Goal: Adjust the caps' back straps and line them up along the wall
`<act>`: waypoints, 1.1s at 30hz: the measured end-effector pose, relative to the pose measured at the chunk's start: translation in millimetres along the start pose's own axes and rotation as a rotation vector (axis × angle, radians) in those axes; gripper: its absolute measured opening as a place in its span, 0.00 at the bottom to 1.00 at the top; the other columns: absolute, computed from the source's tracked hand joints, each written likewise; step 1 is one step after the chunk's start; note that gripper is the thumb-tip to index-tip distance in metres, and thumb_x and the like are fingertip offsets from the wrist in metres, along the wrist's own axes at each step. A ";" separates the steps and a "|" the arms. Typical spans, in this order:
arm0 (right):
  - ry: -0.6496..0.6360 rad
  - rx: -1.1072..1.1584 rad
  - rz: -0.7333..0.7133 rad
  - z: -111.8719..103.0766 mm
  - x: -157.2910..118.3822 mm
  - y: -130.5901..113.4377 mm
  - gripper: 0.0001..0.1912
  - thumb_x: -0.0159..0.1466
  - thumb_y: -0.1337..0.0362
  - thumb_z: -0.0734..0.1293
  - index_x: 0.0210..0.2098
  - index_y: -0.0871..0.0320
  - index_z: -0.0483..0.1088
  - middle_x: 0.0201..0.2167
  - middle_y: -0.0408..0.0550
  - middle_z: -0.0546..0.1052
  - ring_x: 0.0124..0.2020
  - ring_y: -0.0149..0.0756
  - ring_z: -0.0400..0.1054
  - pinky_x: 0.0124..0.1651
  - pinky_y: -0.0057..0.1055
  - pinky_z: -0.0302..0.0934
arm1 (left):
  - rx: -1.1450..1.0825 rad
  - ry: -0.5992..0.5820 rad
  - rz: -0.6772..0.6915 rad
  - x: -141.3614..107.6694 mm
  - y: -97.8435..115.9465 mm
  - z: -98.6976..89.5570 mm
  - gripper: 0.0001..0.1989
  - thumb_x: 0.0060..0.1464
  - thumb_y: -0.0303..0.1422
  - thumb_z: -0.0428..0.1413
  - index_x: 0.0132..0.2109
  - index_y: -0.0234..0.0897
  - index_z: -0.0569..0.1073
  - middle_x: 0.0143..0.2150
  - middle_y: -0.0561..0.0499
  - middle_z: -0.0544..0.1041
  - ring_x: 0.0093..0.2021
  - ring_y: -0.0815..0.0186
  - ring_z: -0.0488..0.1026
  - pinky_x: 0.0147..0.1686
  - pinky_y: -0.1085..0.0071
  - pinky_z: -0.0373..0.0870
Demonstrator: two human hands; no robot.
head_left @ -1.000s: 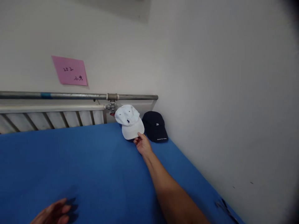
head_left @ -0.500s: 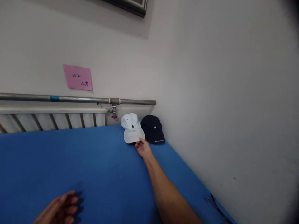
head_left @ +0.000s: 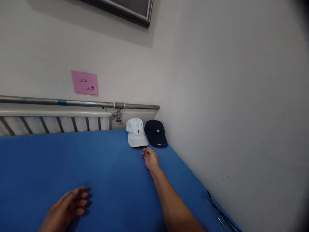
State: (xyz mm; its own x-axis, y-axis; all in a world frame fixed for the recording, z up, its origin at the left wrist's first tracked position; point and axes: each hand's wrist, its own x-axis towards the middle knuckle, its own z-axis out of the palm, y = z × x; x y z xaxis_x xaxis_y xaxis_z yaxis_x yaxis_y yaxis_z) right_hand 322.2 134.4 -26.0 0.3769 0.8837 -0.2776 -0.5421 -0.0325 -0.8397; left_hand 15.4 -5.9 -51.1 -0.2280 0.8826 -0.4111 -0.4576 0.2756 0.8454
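A white baseball cap (head_left: 136, 130) with a small dark rider logo sits at the far corner of the blue surface, its brim facing me. Beside it, against the side wall, lies a dark navy cap (head_left: 156, 132) with small white lettering. My right hand (head_left: 150, 158) is just in front of the white cap's brim, with a small gap; its fingers are loosely curled and hold nothing visible. Low on the left, my left hand (head_left: 69, 206) hovers over the blue surface (head_left: 106, 174), fingers apart, touching no object.
A grey pipe (head_left: 89, 103) with a red-handled valve (head_left: 118, 120) runs above a white radiator (head_left: 50, 125) at the back. On the wall are a pink note (head_left: 85, 82) and a framed picture (head_left: 130, 13). Wire-thin dark items, apparently eyeglasses (head_left: 218, 211), lie by the right edge.
My right hand has let go of the white cap's brim and drawn back slightly. My left hand has come further into view, up and to the right. The view has shifted a little.
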 end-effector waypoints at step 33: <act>-0.702 -0.760 -0.086 34.4 -145.1 40.9 0.13 0.47 0.55 0.64 0.28 0.55 0.72 0.17 0.42 0.71 0.22 0.36 0.65 0.33 0.34 0.60 | -0.483 0.795 0.574 -58.0 61.4 -122.5 0.06 0.59 0.30 0.54 0.35 0.35 0.64 0.27 0.56 0.70 0.22 0.73 0.70 0.23 0.77 0.71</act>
State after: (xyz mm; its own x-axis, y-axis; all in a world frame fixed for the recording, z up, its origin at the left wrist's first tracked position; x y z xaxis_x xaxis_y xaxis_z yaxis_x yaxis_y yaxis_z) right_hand 219.4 20.9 -4.0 -0.2621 0.9623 -0.0726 0.1740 -0.0268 -0.9844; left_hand -104.7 -86.8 -17.1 -0.9257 0.2859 -0.2476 -0.3549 -0.4305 0.8299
